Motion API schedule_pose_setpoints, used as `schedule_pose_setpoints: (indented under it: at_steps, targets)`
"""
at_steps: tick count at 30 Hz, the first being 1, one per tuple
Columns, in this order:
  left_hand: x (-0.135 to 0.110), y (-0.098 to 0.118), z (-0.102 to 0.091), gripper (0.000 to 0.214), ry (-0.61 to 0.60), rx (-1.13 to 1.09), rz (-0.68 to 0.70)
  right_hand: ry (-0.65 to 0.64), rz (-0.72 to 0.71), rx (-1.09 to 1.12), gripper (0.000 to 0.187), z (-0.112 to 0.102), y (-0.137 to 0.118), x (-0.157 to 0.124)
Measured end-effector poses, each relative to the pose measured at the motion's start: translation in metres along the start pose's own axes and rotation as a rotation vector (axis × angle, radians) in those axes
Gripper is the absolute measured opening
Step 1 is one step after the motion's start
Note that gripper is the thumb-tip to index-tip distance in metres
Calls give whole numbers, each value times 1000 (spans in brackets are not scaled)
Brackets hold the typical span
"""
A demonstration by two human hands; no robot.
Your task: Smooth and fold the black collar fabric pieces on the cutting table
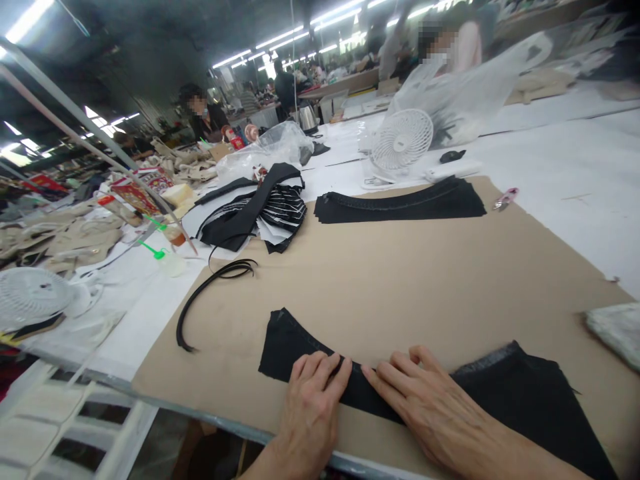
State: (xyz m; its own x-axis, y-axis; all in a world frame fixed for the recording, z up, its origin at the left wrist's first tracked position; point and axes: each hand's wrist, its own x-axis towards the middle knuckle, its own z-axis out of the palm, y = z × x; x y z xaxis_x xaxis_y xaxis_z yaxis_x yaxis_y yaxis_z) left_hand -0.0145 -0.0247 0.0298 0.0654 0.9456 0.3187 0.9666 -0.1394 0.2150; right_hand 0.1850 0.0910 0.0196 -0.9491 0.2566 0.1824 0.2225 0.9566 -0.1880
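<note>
A curved black fabric piece (525,393) lies across the near side of the brown paper sheet (425,287). My left hand (315,393) is on its narrow part, with bent fingers and thumb closed at the curved upper edge. Just to the right, my right hand (425,400) rests on the same piece, its fingers stretched forward and partly spread, tips pressing along that edge. The fabric under both palms is hidden. A similar black fabric piece (400,203) lies flat farther back, with small pink-handled snips (506,199) at its right end.
A bundle of black pieces (260,210) and black strips (205,293) lie on the left. White fans (403,140) and green-tipped bottles (167,260) stand around the paper. A pale wrapped block (617,330) sits at the right edge. A co-worker (203,113) is across the table.
</note>
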Motion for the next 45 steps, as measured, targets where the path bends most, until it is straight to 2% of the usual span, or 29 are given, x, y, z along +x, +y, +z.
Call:
schedule_pose_setpoints:
  at_steps: [3, 7, 10, 14, 17, 20, 24, 28, 30, 32, 35, 40, 42, 45]
  targets:
    - [0, 3, -3, 49, 19, 45, 36, 35, -7, -31, 58, 11, 2, -6]
    - [-1, -1, -8, 43, 83, 2, -49, 75, -36, -96, 60, 22, 6, -12]
    - [-2, -8, -6, 43, 128, 51, -92, 91, -49, -110, 61, 22, 5, -13]
    - [-2, -15, -4, 36, 117, 127, -57, 112, -42, -108, 61, 17, 0, -9]
    - [-2, -15, -6, 33, 98, 175, -45, 78, -25, -62, 56, 6, -2, -2]
    - [-5, -20, -9, 33, 114, 194, -43, 9, 59, 49, 53, -15, 1, 2]
    - [-9, -48, -13, 39, 14, 200, 67, -16, 222, 157, 52, -46, 13, -4]
    - [-3, -81, -22, 40, -41, 181, 108, -61, 314, 200, 27, -62, 21, -12]
    - [4, -86, -27, 36, -31, 158, 90, -88, 321, 242, 18, -65, 20, -11]
    - [13, -79, -29, 33, -6, 108, 64, -107, 323, 278, 19, -64, 17, -9]
    - [31, -46, -26, 32, 33, -24, 16, -119, 331, 287, 19, -61, 14, -6]
    - [55, 22, -11, 33, -167, -316, 12, -137, 339, 302, 16, -57, 16, -9]
    - [57, 35, -3, 34, -190, -366, 14, -131, 343, 327, 16, -57, 18, -12]
    - [54, 41, 7, 35, -197, -403, 47, -111, 331, 355, 16, -55, 20, -17]
